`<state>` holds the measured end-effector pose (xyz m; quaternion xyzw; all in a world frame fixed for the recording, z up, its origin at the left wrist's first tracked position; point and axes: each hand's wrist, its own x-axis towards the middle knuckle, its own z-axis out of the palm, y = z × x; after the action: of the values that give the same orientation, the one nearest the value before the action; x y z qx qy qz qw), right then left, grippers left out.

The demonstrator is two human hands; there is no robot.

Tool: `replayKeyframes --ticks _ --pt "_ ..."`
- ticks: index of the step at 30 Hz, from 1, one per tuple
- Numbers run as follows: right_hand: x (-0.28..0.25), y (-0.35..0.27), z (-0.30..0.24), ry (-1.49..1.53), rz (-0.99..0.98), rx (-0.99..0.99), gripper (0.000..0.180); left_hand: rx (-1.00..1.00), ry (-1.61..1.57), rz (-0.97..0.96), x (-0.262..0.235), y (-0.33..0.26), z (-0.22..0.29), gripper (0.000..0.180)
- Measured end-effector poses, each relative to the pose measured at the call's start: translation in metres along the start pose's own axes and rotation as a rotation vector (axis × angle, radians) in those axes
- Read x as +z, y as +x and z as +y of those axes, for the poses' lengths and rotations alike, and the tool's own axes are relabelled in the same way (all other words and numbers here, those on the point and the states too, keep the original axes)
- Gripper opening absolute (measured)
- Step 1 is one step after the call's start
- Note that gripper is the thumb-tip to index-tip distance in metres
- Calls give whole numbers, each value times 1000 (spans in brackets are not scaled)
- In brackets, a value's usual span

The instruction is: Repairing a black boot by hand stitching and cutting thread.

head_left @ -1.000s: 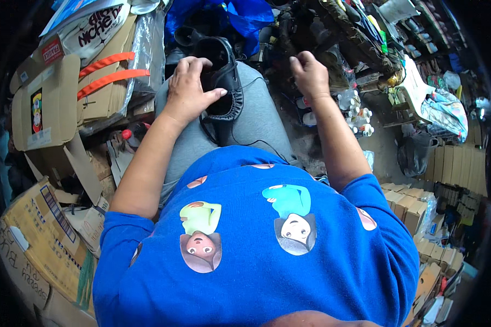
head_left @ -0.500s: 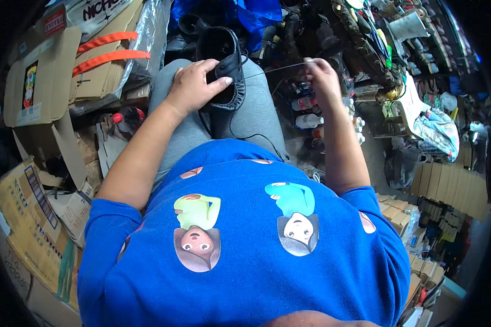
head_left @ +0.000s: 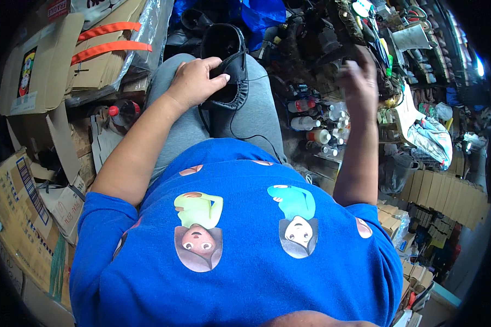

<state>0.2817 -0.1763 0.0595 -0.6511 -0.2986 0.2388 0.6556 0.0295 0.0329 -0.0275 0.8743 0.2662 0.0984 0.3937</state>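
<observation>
A black leather shoe [head_left: 235,68] with a gathered, stitched edge rests on my thighs. My left hand [head_left: 196,82] is closed on its side, the thumb lying over the leather. From the stitched edge a thin black thread [head_left: 256,79] runs out to the right and fades from sight against the dark background. Well to the right of the shoe, my right hand [head_left: 361,82] is raised and blurred, its fingers drawn together at the thread's far end. A second length of black cord [head_left: 251,135] trails from the shoe across my lap.
Cardboard boxes [head_left: 43,71] and a red-capped bottle [head_left: 124,115] stand at my left. Several small bottles [head_left: 305,123] are on the right, beside my knee. Blue plastic [head_left: 262,16] and dark clutter lie beyond the shoe. Farther right are crowded shelves and a pale chair [head_left: 412,117].
My right hand has swung farther right, away from the shoe, drawing the thread out. My left hand keeps its hold on the shoe.
</observation>
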Motion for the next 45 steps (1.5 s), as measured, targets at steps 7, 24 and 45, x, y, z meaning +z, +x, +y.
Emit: replayKeyframes --ticks 7,24,45 --pt "91 -25 38 -715 -479 -115 18 52 -72 109 5 -1 -4 37" --pt "109 -16 24 -942 -563 -131 20 290 -114 170 -5 3 -11 24" --pt "57 4 74 -180 -592 481 24 311 -447 -640 -7 89 21 31"
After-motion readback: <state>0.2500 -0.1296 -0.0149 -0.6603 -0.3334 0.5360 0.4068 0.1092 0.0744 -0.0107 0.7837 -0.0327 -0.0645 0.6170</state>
